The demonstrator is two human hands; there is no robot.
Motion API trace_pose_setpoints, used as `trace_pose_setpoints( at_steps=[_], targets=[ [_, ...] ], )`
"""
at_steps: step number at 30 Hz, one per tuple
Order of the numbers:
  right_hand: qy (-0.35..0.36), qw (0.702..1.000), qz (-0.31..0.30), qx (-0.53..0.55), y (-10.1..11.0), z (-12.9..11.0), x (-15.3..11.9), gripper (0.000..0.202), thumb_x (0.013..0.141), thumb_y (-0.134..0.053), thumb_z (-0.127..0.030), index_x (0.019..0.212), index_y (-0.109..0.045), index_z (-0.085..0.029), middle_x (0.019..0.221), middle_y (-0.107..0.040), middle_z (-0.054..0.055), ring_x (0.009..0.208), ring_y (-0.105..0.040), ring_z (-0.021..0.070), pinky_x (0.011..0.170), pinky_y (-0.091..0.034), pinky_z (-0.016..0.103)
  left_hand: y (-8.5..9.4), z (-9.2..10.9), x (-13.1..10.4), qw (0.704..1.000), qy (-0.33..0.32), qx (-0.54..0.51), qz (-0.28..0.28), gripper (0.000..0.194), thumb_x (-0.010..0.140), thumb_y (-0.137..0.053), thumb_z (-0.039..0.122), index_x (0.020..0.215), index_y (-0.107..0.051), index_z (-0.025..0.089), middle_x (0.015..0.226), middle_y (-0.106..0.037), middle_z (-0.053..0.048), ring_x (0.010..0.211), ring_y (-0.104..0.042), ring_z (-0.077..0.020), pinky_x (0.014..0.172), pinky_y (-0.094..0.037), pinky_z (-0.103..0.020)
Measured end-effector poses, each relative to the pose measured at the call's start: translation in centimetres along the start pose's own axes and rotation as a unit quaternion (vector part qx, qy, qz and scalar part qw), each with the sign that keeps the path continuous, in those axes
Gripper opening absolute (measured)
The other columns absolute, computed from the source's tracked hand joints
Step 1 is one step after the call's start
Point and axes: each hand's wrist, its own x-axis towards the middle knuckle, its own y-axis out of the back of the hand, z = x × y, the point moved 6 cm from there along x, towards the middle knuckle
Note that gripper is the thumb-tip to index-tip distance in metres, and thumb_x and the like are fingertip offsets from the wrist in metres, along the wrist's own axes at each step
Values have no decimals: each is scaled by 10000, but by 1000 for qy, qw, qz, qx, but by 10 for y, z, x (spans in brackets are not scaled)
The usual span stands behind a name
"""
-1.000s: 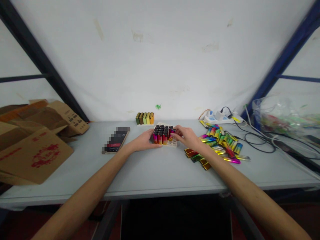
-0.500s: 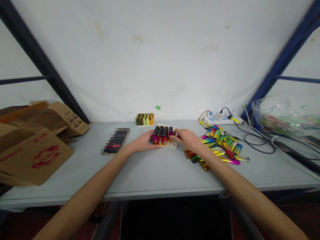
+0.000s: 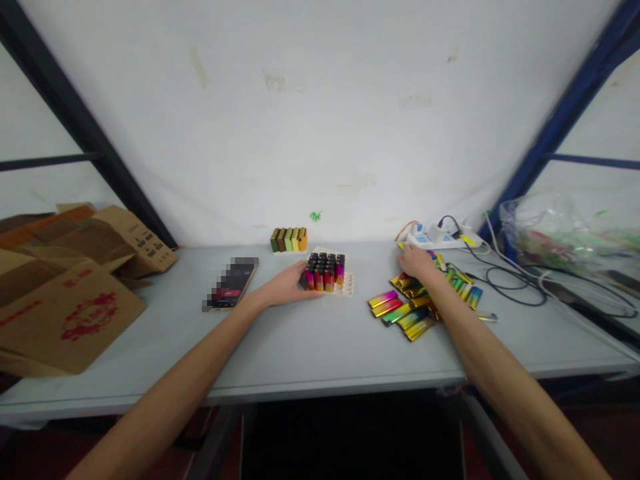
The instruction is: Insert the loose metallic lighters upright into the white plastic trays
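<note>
My left hand (image 3: pixel 286 285) is wrapped round the left side of a block of upright lighters (image 3: pixel 325 275), its thumb along the front and its other fingers hidden behind. The lighters are pink, red and yellow with black ends up. They stand in a white tray (image 3: pixel 345 287) with bare holes showing at its right side. To the right, my right hand (image 3: pixel 419 263) reaches down into a loose pile of shiny lighters (image 3: pixel 400 313) in gold, green, pink and blue. Its fingertips are at the pile's back left, too hidden to show a grip.
Behind the tray stands a second group of green, brown and yellow lighters (image 3: pixel 289 240). A phone (image 3: pixel 233 283) lies left of my left hand, and cardboard boxes (image 3: pixel 75 293) fill the left end. A power strip (image 3: pixel 435 237), cables (image 3: pixel 520 287) and a plastic bag (image 3: pixel 545 227) are at right.
My right hand has left the right side of the tray and moved right to the pile of loose lighters. My left hand has stayed at the block.
</note>
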Motion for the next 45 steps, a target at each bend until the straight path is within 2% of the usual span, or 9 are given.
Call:
trace_pose_setpoints(
  at_steps=[5, 11, 18, 24, 28, 30, 35, 40, 45],
  targets=[
    [10, 1000, -18, -5, -2, -5, 3, 351, 1011, -440, -197, 1283, -607, -49, 1269, -657, 272, 1243, -593, 369, 1005, -450, 452, 1, 2, 0, 1000, 3, 0, -1, 822, 771, -759, 617, 1406, -530, 149, 1431, -608, -145, 1286, -597, -351, 1146, -447, -457],
    [81, 996, -41, 21, 7, -29, 6, 274, 997, -516, -210, 1195, -671, -100, 1174, -723, 193, 1118, -664, 261, 951, -464, 315, 1, 3, -1, 1000, 9, -5, -5, 830, 773, -758, 615, 1413, -522, 142, 1418, -617, -143, 1286, -598, -353, 1136, -455, -446],
    [134, 988, -62, 43, 11, -48, -15, 260, 985, -596, -291, 1156, -705, -127, 1136, -727, 168, 1074, -679, 227, 950, -456, 269, 1, 2, -1, 1000, 7, -8, -3, 769, 778, -758, 603, 1371, -552, 159, 1384, -640, -133, 1257, -612, -345, 1122, -465, -458],
    [189, 973, -16, 132, 36, -70, -35, 164, 966, -597, -190, 1112, -650, -139, 1125, -718, 163, 1021, -693, 227, 893, -492, 294, 2, 4, -1, 1000, 7, -11, -4, 794, 774, -758, 610, 1388, -538, 157, 1400, -629, -136, 1253, -616, -353, 1121, -466, -464],
    [202, 936, -69, 279, 44, -83, -44, 130, 995, -572, -239, 1101, -599, -170, 772, -740, 37, 691, -695, 160, 684, -501, 246, 2, 5, -2, 1000, 7, -9, 2, 801, 772, -761, 608, 1393, -535, 154, 1407, -626, -139, 1261, -607, -354, 1132, -456, -463],
    [200, 919, -68, 333, 47, -85, -44, 132, 985, -589, -285, 1054, -612, -175, 679, -707, 5, 599, -666, 145, 628, -485, 238, 1, 5, -1, 1000, 7, -8, -2, 794, 779, -757, 608, 1386, -537, 147, 1402, -626, -145, 1260, -606, -348, 1134, -455, -458],
    [206, 858, -31, 469, 50, -85, -38, 348, 880, -704, -495, 964, -667, -159, 693, -686, 17, 594, -630, 146, 606, -494, 264, 0, 6, -1, 1000, 3, -14, -8, 809, 784, -749, 613, 1404, -522, 146, 1416, -614, -144, 1275, -598, -346, 1137, -453, -454],
    [239, 810, -19, 535, 53, -102, -44, 454, 840, -703, -608, 914, -690, -160, 857, -694, 46, 756, -625, 159, 726, -531, 295, 1, 7, -1, 1000, 3, -8, -5, 798, 786, -749, 601, 1404, -531, 147, 1437, -599, -141, 1305, -579, -346, 1160, -433, -452],
    [241, 738, -92, 623, 48, -119, -55, 427, 912, -622, -610, 1038, -595, -203, 1001, -723, 60, 907, -673, 180, 825, -572, 336, 2, 9, -2, 1000, -1, -10, -5, 794, 783, -755, 595, 1414, -532, 166, 1431, -608, -134, 1294, -585, -351, 1157, -439, -469]
  ],
)
